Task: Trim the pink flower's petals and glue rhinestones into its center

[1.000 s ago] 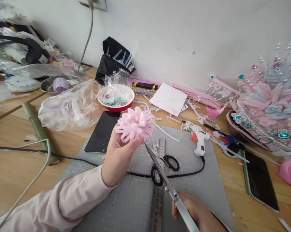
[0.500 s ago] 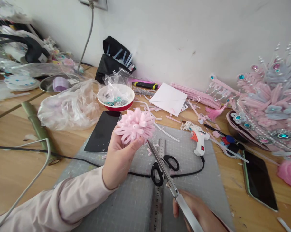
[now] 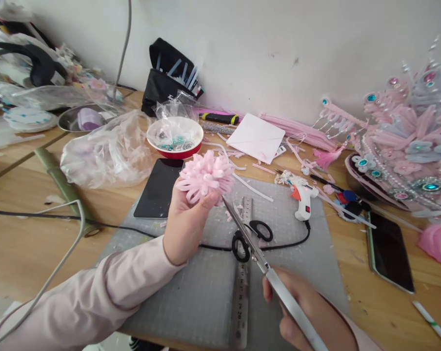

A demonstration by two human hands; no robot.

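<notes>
My left hand point(image 3: 188, 222) is closed around the underside of a fluffy pink flower point(image 3: 206, 176) with many looped petals and holds it above the grey cutting mat point(image 3: 176, 297). In my right hand point(image 3: 297, 302), at the lower right, is a long pair of silver metal shears point(image 3: 266, 270). Their tip points up at the flower's lower right edge, close to my left thumb; whether they touch cannot be made out. Beneath the shears lie black-handled scissors point(image 3: 260, 231) and a steel ruler point(image 3: 240, 304).
A white hot glue gun point(image 3: 304, 202) lies right of the scissors, its black cord crossing the mat. Behind stand a red-and-white bowl point(image 3: 174, 151) and a plastic bag point(image 3: 109, 151). A dark tablet point(image 3: 158, 189), a phone point(image 3: 390, 251) and a jewelled pink headdress point(image 3: 410, 141) flank the mat.
The whole view has shifted, so the table and hands sit slightly higher in the picture. Flower and shears keep nearly the same position relative to each other.
</notes>
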